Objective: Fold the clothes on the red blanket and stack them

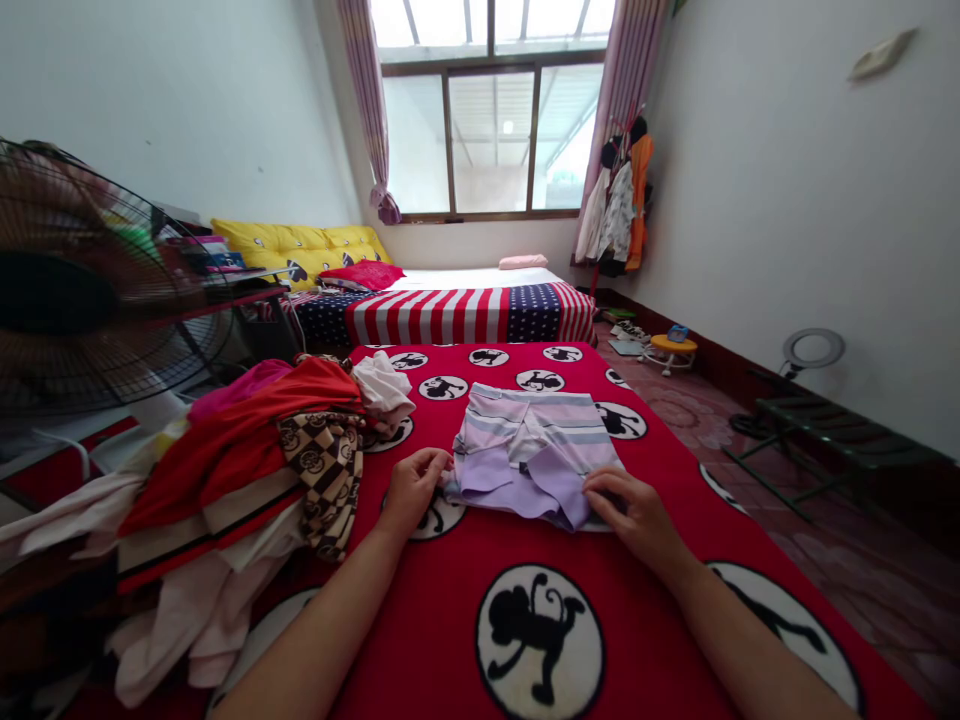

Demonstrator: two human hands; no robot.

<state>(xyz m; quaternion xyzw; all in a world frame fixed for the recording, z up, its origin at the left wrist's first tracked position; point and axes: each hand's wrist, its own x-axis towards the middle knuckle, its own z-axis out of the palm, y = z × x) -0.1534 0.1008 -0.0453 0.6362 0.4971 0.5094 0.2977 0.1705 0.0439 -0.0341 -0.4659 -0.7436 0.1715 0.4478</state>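
Observation:
A pastel striped garment (540, 430) with plain lilac flaps lies partly folded on the red monkey-print cover in front of me. It looks like a shirt, though the folds hide its full shape. At its near left corner, my left hand (414, 490) pinches the fabric between thumb and fingers. My right hand (631, 510) is at the near right edge, fingertips closed on the cloth beside a lilac flap. The cloth lies nearly flat between both hands.
A heap of clothes (247, 470) lies at the left, near a large fan (97, 290). Beyond the red cover (420, 620) stands a bed with a striped, starred sheet (435, 315). At the right are a dark green folding stool (840, 430), a ring light (814, 347) and a small orange stool (673, 345).

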